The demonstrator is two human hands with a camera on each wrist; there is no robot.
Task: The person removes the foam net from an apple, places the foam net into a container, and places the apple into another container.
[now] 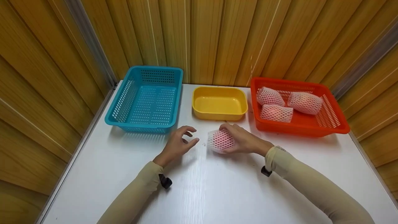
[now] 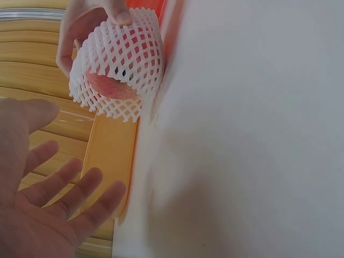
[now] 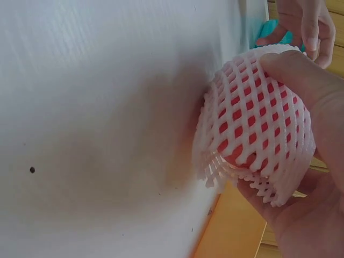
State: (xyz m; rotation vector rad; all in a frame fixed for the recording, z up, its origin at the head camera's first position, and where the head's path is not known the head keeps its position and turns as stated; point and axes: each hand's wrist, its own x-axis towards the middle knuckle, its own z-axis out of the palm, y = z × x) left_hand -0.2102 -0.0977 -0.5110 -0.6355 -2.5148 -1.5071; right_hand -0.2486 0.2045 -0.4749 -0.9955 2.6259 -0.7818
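My right hand (image 1: pixel 241 138) grips a round reddish fruit in a white foam net sleeve (image 1: pixel 219 141), low over the middle of the table. In the right wrist view the thumb presses on one side of the netted fruit (image 3: pixel 258 118) and fingers curl behind it. Through the net's open end, the left wrist view shows the fruit's pinkish-red skin (image 2: pixel 110 86). My left hand (image 1: pixel 178 143) is just left of the fruit, apart from it, fingers relaxed and holding nothing. Which kind of fruit it is, I cannot tell for certain.
Behind the hands stands a yellow tub (image 1: pixel 219 116). At the back left is a blue-green slotted basket (image 1: pixel 146 127). On the right, a red basket (image 1: pixel 295 129) holds three netted fruits (image 1: pixel 276 113). Wood-panelled walls (image 1: pixel 205 40) border the white table (image 1: pixel 192 199).
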